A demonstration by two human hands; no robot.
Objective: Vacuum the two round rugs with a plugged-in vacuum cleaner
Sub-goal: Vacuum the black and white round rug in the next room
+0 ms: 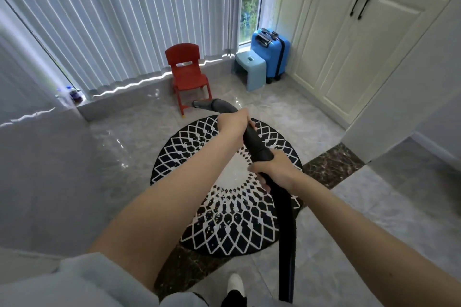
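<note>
both hands, left hand (233, 121) ahead of right hand (274, 169), grip the black plastic vacuum hose (257, 144) above the black-and-white patterned round rug (224, 219); its nozzle should drop onto the pile.

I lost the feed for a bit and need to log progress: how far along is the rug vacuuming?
Nothing looks finished. In hand: the left hand and right hand grip the black vacuum hose, its nozzle out over the tiles near the red chair, past the patterned round rug. Left: this rug, plus a second one not in view.
</note>
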